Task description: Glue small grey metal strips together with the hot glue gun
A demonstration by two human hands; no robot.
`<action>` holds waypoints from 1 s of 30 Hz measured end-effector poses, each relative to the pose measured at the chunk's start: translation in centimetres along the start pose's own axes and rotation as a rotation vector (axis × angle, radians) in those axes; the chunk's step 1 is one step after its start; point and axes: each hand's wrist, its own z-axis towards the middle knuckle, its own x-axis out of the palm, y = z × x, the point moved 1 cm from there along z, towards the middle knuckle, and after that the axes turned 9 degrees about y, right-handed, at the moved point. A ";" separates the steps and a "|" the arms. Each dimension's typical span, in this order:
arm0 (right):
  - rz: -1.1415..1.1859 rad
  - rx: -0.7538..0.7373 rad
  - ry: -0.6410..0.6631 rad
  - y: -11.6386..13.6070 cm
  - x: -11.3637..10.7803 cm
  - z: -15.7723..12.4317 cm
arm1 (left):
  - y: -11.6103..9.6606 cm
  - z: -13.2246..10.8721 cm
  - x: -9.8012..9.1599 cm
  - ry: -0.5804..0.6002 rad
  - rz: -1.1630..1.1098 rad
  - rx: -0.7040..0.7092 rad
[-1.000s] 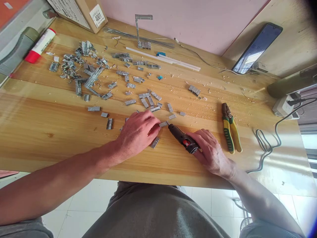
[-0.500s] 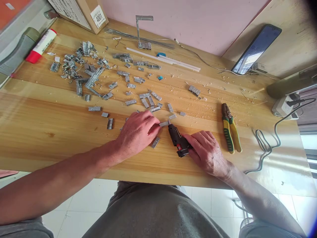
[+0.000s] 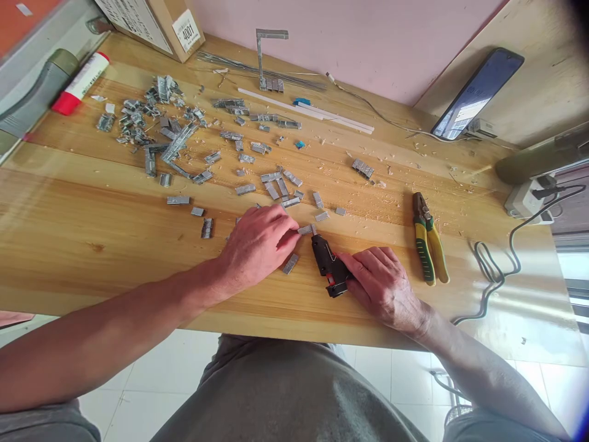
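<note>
My left hand (image 3: 261, 241) is closed, pinching one end of a small flat grey strip (image 3: 305, 230) just above the wooden table. My right hand (image 3: 385, 283) grips a black hot glue gun (image 3: 327, 265) by its handle. The gun's nozzle points away from me and meets, or almost meets, the free end of the strip; I cannot tell whether they touch. Beside my left fingertips lies another grey piece (image 3: 290, 264). Several similar grey strips (image 3: 272, 190) are scattered beyond the left hand.
A heap of grey scraps (image 3: 133, 120) covers the back left, near a red-capped glue stick (image 3: 80, 84). Pliers (image 3: 429, 239) lie to the right, with a cable (image 3: 490, 276) beyond. A phone (image 3: 478, 92) leans at the back right. White sticks (image 3: 306, 110) lie by the wall.
The glue gun has tilted slightly and its rear has come a little toward me, while its nozzle stays at the strip's end. My left hand keeps its pinch on the strip.
</note>
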 end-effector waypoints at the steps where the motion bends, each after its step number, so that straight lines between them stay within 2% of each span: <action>1: -0.005 -0.001 0.000 0.0 0.0 -0.1 | 0.0 0.0 0.0 -0.003 0.002 0.003; 17: 0.000 0.015 -0.038 -0.4 0.0 -0.5 | 0.1 0.1 0.2 -0.005 0.015 0.012; 30: 0.017 0.031 0.016 -0.4 0.2 -0.5 | 0.0 0.1 0.3 -0.020 -0.001 0.004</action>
